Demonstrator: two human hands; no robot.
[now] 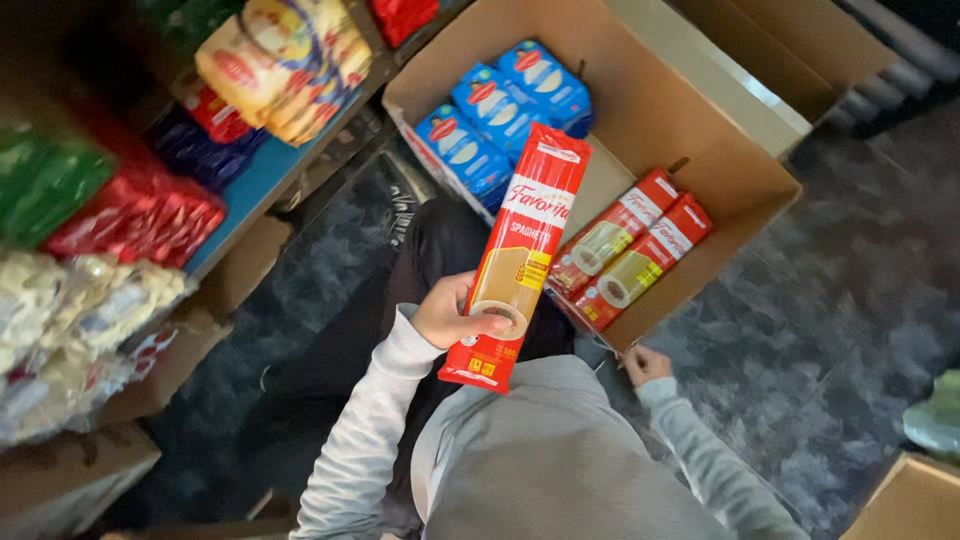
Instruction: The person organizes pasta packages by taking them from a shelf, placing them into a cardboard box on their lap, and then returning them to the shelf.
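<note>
On the far left I see shelves [262, 170] stacked with bags: green ones [45, 180], red ones [140, 215], pale pasta bags [70, 310] lower down and yellow packs [285, 60] higher up. Next comes my left hand [450, 312], fingers wrapped around the lower part of a long red spaghetti packet [520, 255], thumb lying across its clear window. The packet is lifted in the air, tilted, its top end over the near edge of an open cardboard box [650, 100] on the dark floor [860, 300]. Inside the box, blue packets [495, 115] lie at the far side and two more red spaghetti packets [630, 250] lie at the near corner. Further right, my right hand [645, 363] rests at the box's lower corner; I cannot tell whether it grips the cardboard or just touches it.
</note>
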